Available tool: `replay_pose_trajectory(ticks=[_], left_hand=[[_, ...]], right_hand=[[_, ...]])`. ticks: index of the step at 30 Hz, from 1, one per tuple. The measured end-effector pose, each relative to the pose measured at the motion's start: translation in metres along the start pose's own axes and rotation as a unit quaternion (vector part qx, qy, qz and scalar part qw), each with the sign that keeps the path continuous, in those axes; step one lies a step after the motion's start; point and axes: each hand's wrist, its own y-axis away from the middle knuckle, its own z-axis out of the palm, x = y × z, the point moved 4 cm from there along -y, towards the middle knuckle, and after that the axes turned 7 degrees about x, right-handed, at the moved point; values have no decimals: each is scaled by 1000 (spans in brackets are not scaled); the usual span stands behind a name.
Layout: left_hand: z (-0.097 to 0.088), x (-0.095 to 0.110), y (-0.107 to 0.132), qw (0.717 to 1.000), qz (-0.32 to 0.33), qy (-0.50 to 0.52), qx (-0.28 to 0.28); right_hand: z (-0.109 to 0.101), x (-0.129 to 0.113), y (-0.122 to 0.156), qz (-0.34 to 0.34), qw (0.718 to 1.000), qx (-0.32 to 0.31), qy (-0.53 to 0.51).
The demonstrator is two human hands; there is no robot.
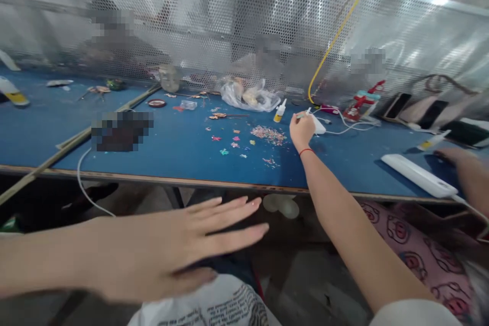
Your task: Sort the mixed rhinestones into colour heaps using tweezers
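My left hand (168, 254) hangs below the table's front edge, flat and open, holding nothing. My right hand (301, 131) rests on the blue tabletop (183, 150), its fingers pinched on a thin green-tipped stick (301, 116) beside a white plastic object (317, 125). A small glue bottle (280, 111) stands just beyond that hand. To its left lie a heap of pink flakes (268, 135) and several small coloured cut-out pieces (229, 142). Another person's hand (451, 155) rests at the far right, next to a white power strip (418, 175).
A perforated metal screen (305, 20) runs along the table's far side, with people behind it. A clear plastic bag (248, 96) lies against it. Thin white cables (344, 130) cross the table at right. A pixelated block (122, 131) hides something at left.
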Motion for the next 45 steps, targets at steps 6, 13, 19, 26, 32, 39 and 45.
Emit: replay_pose_trajectory(ticks=[6, 13, 19, 26, 32, 39, 45], left_hand=[[-9, -83, -52, 996, -2, -87, 20], [-11, -220, -73, 969, -150, -100, 167], [-3, -275, -90, 938, -223, -123, 237], [-1, -302, -102, 897, -281, -137, 313], [-22, -314, -96, 862, -291, -189, 370], [-21, -329, -67, 833, -331, -168, 410], [-23, -330, -59, 819, -362, -159, 416]], right_hand=[[1, 0, 0, -2, 1000, -4, 13], [4, 3, -1, -4, 1000, -12, 28], [8, 5, -2, -5, 999, -19, 46], [9, 4, -2, -16, 998, -33, 59], [9, 3, -1, -23, 997, -33, 58], [10, 4, -1, -23, 997, -39, 62], [8, 2, 0, -28, 997, -39, 66]])
